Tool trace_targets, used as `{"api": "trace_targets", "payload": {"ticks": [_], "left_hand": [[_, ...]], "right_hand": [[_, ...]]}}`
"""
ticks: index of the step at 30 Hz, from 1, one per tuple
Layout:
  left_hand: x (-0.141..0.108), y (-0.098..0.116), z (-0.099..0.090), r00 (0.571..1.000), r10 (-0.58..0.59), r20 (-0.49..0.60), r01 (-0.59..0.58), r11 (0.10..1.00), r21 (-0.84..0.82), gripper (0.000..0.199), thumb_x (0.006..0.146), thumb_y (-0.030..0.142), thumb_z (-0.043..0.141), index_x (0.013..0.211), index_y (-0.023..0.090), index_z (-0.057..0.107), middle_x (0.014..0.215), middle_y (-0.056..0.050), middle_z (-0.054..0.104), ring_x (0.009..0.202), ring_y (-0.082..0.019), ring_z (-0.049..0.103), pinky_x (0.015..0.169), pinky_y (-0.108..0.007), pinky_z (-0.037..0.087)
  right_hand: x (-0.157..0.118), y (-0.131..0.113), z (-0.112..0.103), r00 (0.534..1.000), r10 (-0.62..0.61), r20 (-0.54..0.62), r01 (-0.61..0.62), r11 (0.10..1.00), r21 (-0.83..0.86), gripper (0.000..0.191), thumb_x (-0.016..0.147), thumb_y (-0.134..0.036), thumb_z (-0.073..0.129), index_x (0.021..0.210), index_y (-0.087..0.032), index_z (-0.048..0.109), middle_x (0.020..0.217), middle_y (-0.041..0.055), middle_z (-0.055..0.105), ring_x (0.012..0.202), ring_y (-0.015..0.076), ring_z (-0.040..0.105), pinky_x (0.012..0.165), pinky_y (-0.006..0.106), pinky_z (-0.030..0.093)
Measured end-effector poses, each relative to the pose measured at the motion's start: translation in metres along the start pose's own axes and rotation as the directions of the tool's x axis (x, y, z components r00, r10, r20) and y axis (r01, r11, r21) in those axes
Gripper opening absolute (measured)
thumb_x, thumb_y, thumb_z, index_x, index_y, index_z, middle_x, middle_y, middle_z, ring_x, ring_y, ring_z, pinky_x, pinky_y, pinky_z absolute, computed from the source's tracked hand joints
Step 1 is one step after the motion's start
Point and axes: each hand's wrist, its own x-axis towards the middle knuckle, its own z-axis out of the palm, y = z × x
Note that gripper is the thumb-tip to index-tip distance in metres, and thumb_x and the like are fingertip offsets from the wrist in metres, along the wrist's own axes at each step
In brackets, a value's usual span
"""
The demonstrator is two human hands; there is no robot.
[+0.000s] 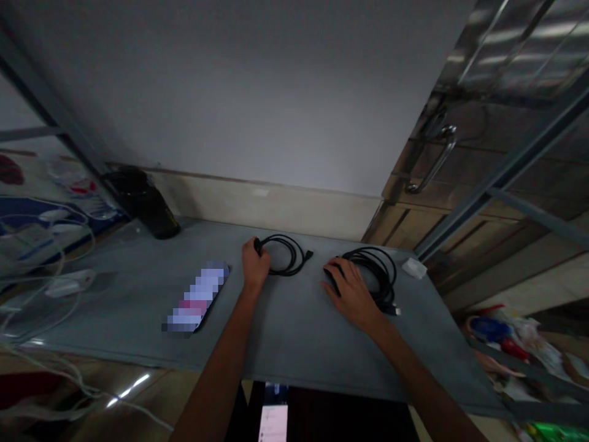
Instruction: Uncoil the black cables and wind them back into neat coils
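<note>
My left hand [256, 265] is closed in a fist on the left side of a small coil of black cable [294, 253]. A black connector end of that coil points to the right, and part of the cable is hidden in my fist. Over the left side of a thicker coil of black cable [386, 273] lies my right hand [353, 293], with fingers and thumb curled around a black part of it. A plug with a light tip shows at this coil's lower right. Both coils rest on the grey tabletop [294, 331], a short gap apart.
A phone with a lit, pixelated screen [197, 298] lies left of my left arm. A dark bottle [154, 205] leans at the back left, near white cables [59, 282]. A crumpled white piece [414, 267] sits at right. Below the table edge, another lit phone [273, 417] shows. Metal posts flank the table.
</note>
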Motion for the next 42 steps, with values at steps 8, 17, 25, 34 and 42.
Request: {"api": "trace_targets", "payload": {"ticks": [8,17,25,34,42], "left_hand": [[0.000,-0.005,0.001,0.988,0.151,0.016,-0.152,0.970,0.189,0.043,0.078,0.012,0.079,0.119,0.020,0.073,0.123,-0.015,0.065,0.140,-0.042,0.056,0.134,-0.063,0.030],[-0.008,0.009,0.001,0.966,0.249,0.065,-0.257,0.935,0.243,0.029,0.091,0.019,0.072,0.120,0.021,0.072,0.129,-0.018,0.065,0.136,-0.040,0.056,0.131,-0.061,0.034],[-0.011,0.014,0.003,0.959,0.278,0.062,-0.284,0.937,0.201,0.022,0.093,0.021,0.071,0.114,0.023,0.073,0.121,-0.015,0.067,0.128,-0.039,0.060,0.127,-0.057,0.040],[-0.009,0.009,0.004,0.932,0.351,0.091,-0.358,0.851,0.384,0.025,0.095,0.023,0.064,0.119,0.019,0.071,0.122,-0.016,0.072,0.124,-0.037,0.064,0.120,-0.056,0.048],[-0.008,0.009,0.003,0.918,0.382,0.104,-0.390,0.829,0.401,0.026,0.096,0.028,0.063,0.119,0.019,0.072,0.121,-0.016,0.071,0.123,-0.037,0.064,0.118,-0.057,0.049]], "right_hand": [[-0.053,0.050,-0.003,0.978,0.210,-0.022,-0.210,0.978,-0.013,0.041,0.109,-0.053,0.066,0.136,-0.023,0.075,0.143,0.0167,0.071,0.136,0.0362,0.068,0.120,0.060,0.056],[-0.039,0.022,-0.017,0.978,0.209,0.029,-0.200,0.963,-0.181,0.071,0.096,-0.064,0.083,0.147,-0.018,0.068,0.152,0.0206,0.067,0.142,0.0416,0.064,0.121,0.061,0.052],[-0.022,0.022,-0.025,0.928,0.347,0.134,-0.323,0.930,-0.176,0.027,0.111,-0.028,0.051,0.124,-0.017,0.073,0.121,0.0176,0.081,0.119,0.0334,0.078,0.104,0.044,0.061],[-0.017,0.061,-0.062,0.868,0.490,0.076,-0.465,0.751,0.469,0.046,0.111,-0.061,0.044,0.125,-0.026,0.070,0.118,0.0111,0.084,0.111,0.0295,0.082,0.103,0.044,0.064],[-0.003,0.063,-0.076,0.831,0.552,0.067,-0.455,0.607,0.652,0.057,0.097,-0.077,0.060,0.116,-0.025,0.074,0.107,0.0102,0.084,0.102,0.0300,0.083,0.092,0.046,0.069]]}}
